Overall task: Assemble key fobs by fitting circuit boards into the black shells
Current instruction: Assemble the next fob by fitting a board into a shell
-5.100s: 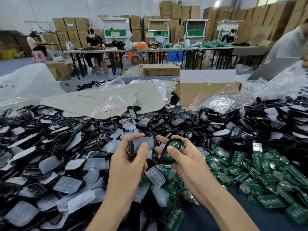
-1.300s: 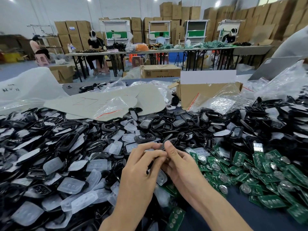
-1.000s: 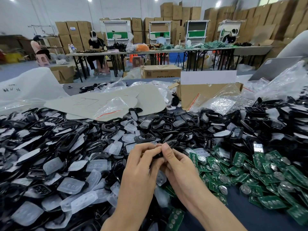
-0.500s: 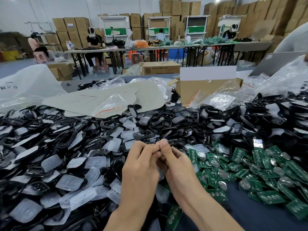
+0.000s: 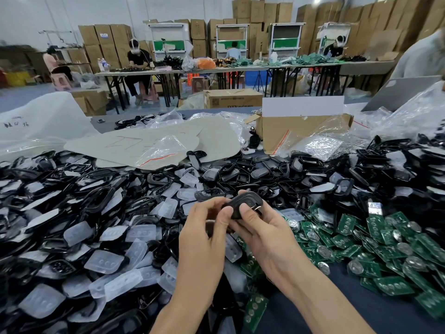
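Observation:
A closed black key fob shell (image 5: pixel 244 203) is held above the pile in the middle of the view. My left hand (image 5: pixel 207 235) pinches its left end with thumb and fingers. My right hand (image 5: pixel 262 232) grips its right side, thumb pressed on the shell's near face. A small metal clip shows at the shell's right edge. Any circuit board inside is hidden. Loose black shells (image 5: pixel 101 201) and translucent button pads (image 5: pixel 106 261) cover the table on the left. Green circuit boards (image 5: pixel 375 239) with coin cells lie heaped on the right.
A cardboard box (image 5: pixel 301 131) with plastic bags stands behind the pile, next to grey paper sheets (image 5: pixel 149 143). A laptop (image 5: pixel 399 90) sits at the back right. Bare blue table (image 5: pixel 313 317) shows near my right forearm. People work at tables far behind.
Both hands had pressed together over the parts; now they have lifted slightly and the closed black shell shows between thumbs and fingers.

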`<action>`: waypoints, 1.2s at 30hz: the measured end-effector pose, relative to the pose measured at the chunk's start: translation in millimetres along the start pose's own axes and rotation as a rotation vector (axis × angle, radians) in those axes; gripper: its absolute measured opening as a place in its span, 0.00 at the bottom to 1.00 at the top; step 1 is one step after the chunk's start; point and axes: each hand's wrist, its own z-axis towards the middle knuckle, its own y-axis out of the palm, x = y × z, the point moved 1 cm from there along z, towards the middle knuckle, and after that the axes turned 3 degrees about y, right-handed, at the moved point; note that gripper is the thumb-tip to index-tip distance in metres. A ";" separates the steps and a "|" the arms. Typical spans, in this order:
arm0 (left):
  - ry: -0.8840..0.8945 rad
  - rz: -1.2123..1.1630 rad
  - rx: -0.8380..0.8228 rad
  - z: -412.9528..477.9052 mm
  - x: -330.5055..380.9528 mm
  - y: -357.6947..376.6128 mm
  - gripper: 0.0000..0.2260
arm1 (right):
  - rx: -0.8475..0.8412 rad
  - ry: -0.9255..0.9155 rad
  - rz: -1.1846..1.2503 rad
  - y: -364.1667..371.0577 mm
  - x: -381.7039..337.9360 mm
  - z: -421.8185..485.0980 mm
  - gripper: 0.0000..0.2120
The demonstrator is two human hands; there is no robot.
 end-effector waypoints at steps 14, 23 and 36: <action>0.006 0.071 0.000 4.7 -2.9 -7.7 0.13 | -0.061 -0.077 -0.252 -2.9 -6.9 -2.7 0.10; 0.170 0.251 0.041 4.5 -3.4 -10.6 0.10 | -0.038 -0.158 -0.331 -1.6 0.5 -2.3 0.07; 0.188 0.176 0.066 -0.5 -5.5 -7.7 0.11 | -0.094 0.185 0.130 14.1 9.6 -10.0 0.25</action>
